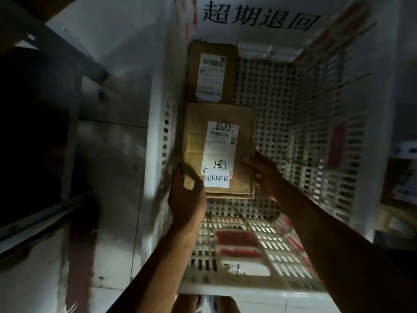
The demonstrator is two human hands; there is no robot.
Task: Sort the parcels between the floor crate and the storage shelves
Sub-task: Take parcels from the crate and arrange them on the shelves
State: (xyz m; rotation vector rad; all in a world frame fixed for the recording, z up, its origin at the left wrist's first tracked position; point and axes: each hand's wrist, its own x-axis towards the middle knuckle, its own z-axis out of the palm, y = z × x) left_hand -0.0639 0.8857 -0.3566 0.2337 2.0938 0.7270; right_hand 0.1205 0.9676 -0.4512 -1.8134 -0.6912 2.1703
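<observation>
While gripped: parcel (220, 150) (both hands) over crate (316, 123)

There are two brown cardboard parcels: a near one (220, 150) and a far one (212, 73), both inside the single white perforated crate (316, 132). Each parcel carries one white shipping label, and the near one has one more small white sticker (217, 180) at its lower edge, so three paper labels in all. Two hands are in view, the left hand (187, 199) and the right hand (265, 175), and one printed sign (259, 16) with four large characters sits at the crate's far end.
</observation>
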